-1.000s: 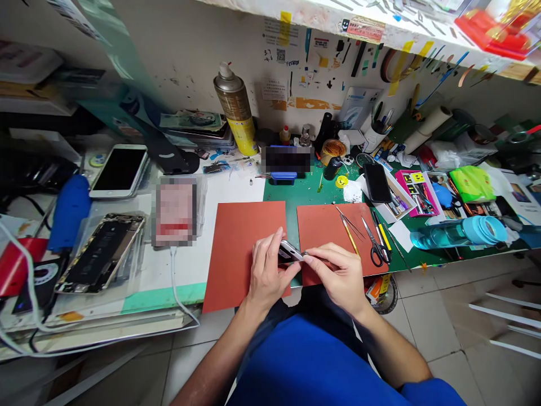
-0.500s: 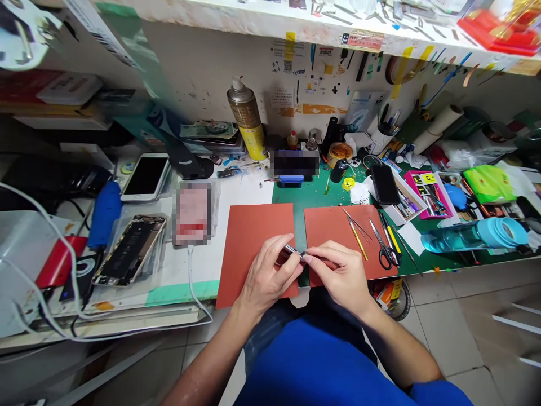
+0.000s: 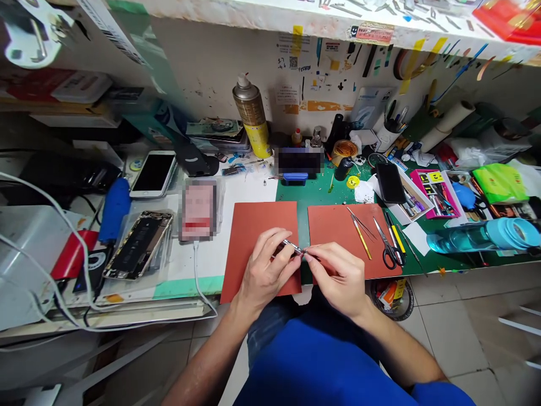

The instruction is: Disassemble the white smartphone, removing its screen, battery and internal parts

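Note:
Over the gap between two reddish-brown mats, my left hand [image 3: 267,266] is closed around a slim dark-and-silver piece [image 3: 291,245]. Its exact kind is too small to make out. My right hand [image 3: 338,273] pinches at the piece's right end with thumb and forefinger, and the other fingers are curled. Whatever sits between those right fingertips is mostly hidden. Below the left hand lies the left mat [image 3: 262,223]; the right mat [image 3: 333,220] is beside the right hand. Tweezers with a yellow handle [image 3: 361,237] and black-handled scissors [image 3: 389,248] rest on the right mat.
An opened phone [image 3: 139,245] and a white phone [image 3: 153,173] lie at left, near a white cable [image 3: 196,268]. A spray can [image 3: 252,118] stands behind. On the right are a dark phone [image 3: 389,183], a pink tray [image 3: 435,192] and a blue bottle [image 3: 477,235]. A shelf [image 3: 262,17] overhangs.
The view has shifted slightly, so the bench appears a little farther right. Both hands keep nearly the same grip, and the slim piece's silver side shows a bit more.

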`<state>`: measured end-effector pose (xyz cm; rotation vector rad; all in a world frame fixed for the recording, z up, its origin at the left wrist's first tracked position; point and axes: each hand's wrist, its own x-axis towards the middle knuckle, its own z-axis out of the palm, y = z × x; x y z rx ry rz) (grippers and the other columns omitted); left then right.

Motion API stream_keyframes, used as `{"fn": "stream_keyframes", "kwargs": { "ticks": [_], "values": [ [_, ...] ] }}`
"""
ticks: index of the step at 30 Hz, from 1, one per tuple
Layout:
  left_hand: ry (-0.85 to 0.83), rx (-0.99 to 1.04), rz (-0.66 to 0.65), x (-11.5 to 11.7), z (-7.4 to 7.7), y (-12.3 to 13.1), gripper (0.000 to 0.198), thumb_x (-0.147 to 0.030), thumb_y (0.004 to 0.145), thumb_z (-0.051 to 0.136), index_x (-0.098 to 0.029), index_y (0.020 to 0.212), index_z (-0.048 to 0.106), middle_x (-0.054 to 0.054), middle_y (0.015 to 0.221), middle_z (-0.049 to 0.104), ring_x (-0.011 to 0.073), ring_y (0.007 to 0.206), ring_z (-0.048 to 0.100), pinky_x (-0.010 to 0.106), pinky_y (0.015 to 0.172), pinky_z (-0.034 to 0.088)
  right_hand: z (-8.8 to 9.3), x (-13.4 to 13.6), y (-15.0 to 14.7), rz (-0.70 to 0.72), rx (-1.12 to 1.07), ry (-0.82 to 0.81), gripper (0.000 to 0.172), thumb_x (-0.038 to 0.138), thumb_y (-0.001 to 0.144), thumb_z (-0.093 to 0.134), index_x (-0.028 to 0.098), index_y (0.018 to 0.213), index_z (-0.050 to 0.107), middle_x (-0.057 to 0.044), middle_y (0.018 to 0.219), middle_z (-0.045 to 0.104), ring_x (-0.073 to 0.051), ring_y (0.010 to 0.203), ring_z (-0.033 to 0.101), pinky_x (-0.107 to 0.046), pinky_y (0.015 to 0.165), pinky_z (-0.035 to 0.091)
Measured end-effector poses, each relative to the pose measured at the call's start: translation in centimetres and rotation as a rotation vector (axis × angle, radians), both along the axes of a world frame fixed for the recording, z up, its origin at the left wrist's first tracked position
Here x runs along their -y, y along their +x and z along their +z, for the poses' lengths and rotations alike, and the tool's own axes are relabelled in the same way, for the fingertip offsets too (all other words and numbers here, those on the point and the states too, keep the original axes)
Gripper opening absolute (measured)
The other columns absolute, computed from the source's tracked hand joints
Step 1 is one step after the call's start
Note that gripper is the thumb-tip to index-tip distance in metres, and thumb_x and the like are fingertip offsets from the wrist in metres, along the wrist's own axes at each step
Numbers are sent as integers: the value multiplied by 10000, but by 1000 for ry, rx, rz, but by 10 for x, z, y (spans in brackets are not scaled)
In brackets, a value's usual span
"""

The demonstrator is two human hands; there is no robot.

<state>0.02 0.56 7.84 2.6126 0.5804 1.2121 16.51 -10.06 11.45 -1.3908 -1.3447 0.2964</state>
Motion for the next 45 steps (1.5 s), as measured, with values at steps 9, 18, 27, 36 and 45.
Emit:
{"fn": "stream_keyframes", "kwargs": {
  "ticks": [9, 18, 27, 36, 45],
  "values": [
    [3, 0, 6, 1, 1, 0, 408, -63, 933, 789, -235, 1235, 574, 160, 1292, 689, 316, 1232, 674, 514, 989, 654, -1, -3, 0, 33, -5, -32, 236, 100, 1032, 664, 227, 1130, 836, -73, 1006, 855, -195, 888, 814, -319, 818, 679],
    [-12, -35, 26, 2, 6, 1, 296, -96, 961, 761, -234, 1162, 592, 142, 1240, 675, 310, 1200, 675, 481, 950, 654, -2, -6, 3, 33, -234, -198, 130, 155, 989, 750, 238, 993, 850, -32, 921, 833, -174, 821, 776, -296, 779, 629],
    [-62, -175, -4, -7, 22, -5, 262, -133, 981, 722, -223, 1182, 580, 116, 1182, 751, 343, 1266, 654, 480, 987, 635, -2, -14, -3, -7, -134, -92, 144, 147, 1016, 706, 225, 1011, 827, -44, 923, 824, -183, 827, 774, -319, 786, 633],
    [-203, -63, 184, -7, 20, -25, 361, -25, 973, 487, -210, 1271, 567, 122, 1229, 708, 284, 1196, 660, 483, 1058, 583, -20, -25, -33, -61, -106, 97, 208, 95, 1031, 670, 220, 1134, 801, -84, 1030, 850, -201, 926, 822, -329, 858, 694],
    [-202, -34, 210, -1, 17, -23, 348, -16, 984, 469, -196, 1258, 590, 129, 1225, 716, 282, 1196, 657, 485, 1056, 575, -32, -35, -42, -70, -86, 100, 198, 119, 1054, 643, 208, 1143, 796, -85, 1018, 846, -190, 896, 813, -315, 816, 697]
  ]
}}
